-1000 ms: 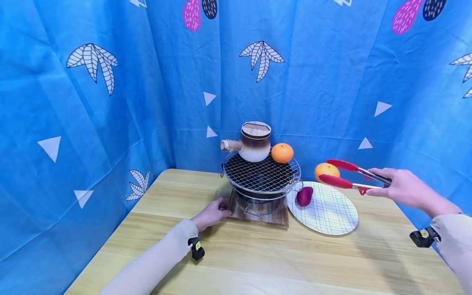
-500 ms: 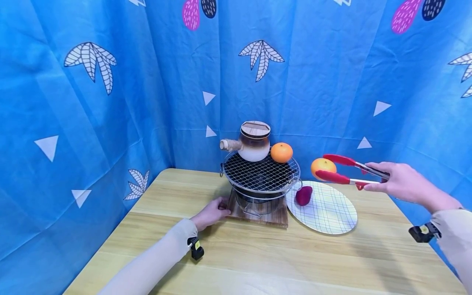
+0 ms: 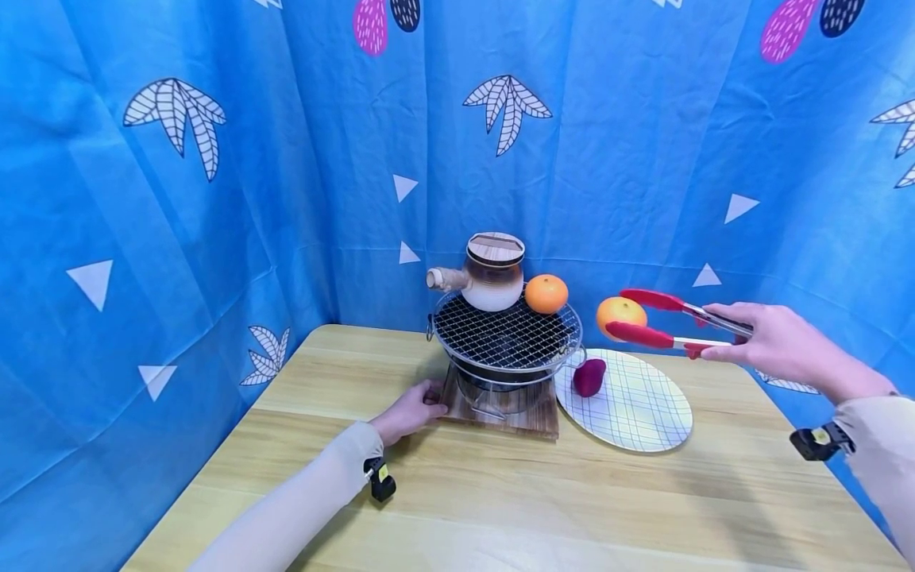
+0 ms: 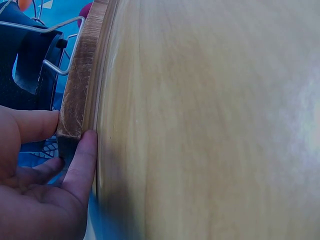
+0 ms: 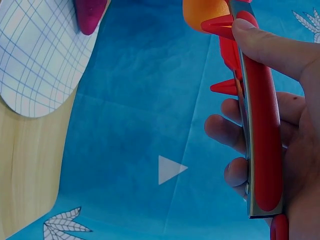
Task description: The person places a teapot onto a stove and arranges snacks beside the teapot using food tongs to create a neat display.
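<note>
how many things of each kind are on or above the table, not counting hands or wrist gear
Oranges: 2
Tongs: 1
Wooden board: 1
Lidded pot: 1
Grill: 1
Plate: 1
Purple-red food item, exact kind unclear: 1
Total: 8

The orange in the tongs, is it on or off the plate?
Off: the tongs hold the orange, and the right wrist view shows blue curtain between it and the plate.

Long, plain, pale off-white cloth sleeves; at each cuff, a small, boxy black camera bearing a bright yellow patch.
</note>
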A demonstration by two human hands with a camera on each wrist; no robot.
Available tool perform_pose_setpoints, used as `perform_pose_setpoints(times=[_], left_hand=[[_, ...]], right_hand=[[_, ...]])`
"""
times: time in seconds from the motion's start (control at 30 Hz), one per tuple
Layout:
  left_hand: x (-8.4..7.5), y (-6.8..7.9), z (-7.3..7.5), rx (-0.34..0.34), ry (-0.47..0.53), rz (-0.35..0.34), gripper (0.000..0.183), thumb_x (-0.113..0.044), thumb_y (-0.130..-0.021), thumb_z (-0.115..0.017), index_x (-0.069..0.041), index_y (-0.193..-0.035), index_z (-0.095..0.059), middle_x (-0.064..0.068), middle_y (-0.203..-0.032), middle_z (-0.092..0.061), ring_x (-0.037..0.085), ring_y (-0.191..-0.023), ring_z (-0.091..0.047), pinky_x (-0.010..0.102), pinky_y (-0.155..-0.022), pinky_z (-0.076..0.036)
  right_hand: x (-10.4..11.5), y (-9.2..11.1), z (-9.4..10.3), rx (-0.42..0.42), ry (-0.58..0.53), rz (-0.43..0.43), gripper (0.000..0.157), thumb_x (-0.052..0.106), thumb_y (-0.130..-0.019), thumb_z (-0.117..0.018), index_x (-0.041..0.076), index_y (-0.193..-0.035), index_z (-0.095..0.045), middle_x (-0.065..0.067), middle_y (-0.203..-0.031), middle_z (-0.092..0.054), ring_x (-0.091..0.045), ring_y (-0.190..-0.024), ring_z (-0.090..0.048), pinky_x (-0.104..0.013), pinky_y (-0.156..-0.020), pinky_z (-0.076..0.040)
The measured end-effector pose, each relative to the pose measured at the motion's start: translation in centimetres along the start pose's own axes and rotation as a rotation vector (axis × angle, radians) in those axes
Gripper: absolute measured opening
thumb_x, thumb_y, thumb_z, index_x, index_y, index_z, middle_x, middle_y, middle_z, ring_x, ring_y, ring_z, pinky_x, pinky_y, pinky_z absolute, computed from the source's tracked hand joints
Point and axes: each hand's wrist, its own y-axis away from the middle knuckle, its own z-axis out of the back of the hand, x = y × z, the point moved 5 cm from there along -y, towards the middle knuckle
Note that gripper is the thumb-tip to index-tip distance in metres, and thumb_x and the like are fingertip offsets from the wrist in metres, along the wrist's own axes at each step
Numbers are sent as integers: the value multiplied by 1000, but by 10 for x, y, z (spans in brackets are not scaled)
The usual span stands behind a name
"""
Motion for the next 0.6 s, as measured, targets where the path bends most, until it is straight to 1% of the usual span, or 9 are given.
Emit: perform_pose_setpoints(times=[0.17,0.3,0.53,0.6], left_hand=[[0,0,0,-6,0,7,57,-3,-92,-65,5,-144,-43,22,-121,-61,26,-101,-65,39,-90,-60],[-1,0,0,-12,-9,0,56,-2,-92,-65,5,-143,-43,23,-120,-61,26,-100,-65,39,-90,-60],[-1,0,-1,-12,7,-1,55,-1,-93,-64,7,-143,-42,25,-121,-60,28,-103,-64,39,-91,-60],[-1,1,-1,-8,5,-1,55,-1,-93,-63,7,-143,-42,25,-122,-60,29,-104,-64,39,-92,-59]], right_hand=[[8,-1,4,-10,-2,3,102,64,-76,-78,1,-149,-45,-30,-124,-57,-32,-95,-52,-30,-56,-48],[13,-3,6,-14,4,13,102,65,-76,-77,2,-149,-45,-29,-121,-59,-30,-92,-52,-30,-56,-47],[25,-7,10,-19,14,35,102,68,-75,-76,3,-149,-46,-31,-128,-58,-34,-98,-54,-29,-58,-48],[29,-8,10,-16,1,38,101,66,-75,-77,4,-149,-47,-28,-124,-61,-31,-94,-55,-29,-58,-48]])
